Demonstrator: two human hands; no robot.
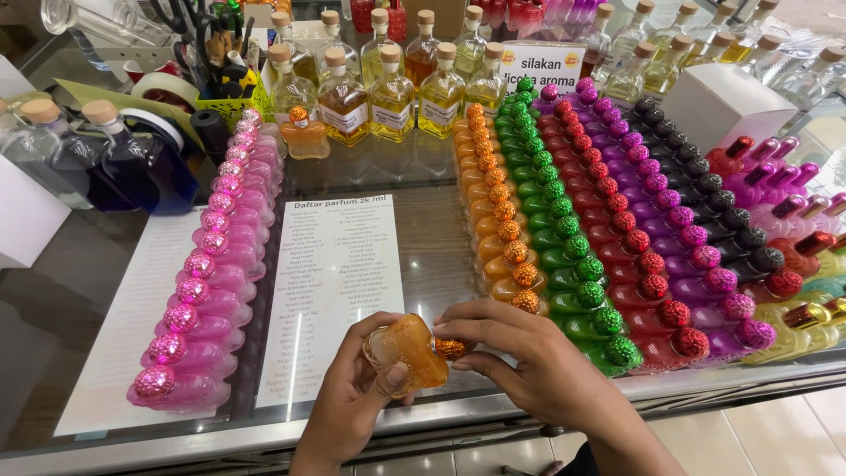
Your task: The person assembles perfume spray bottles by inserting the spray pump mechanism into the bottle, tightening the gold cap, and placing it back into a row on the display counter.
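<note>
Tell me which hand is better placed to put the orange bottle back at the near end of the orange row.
Probably right. The right hand pinches the orange bottle by its glittery cap, just below the orange row. The left hand cradles the body, farther from it.

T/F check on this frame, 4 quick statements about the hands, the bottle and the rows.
1. The left hand holds an orange bottle. True.
2. The right hand rests flat on the glass counter. False: its fingers pinch the bottle's glittery orange cap.
3. The row of pink bottles lies left of the printed list. True.
4. The row of green bottles stands left of the orange row. False: it stands right of it.
</note>
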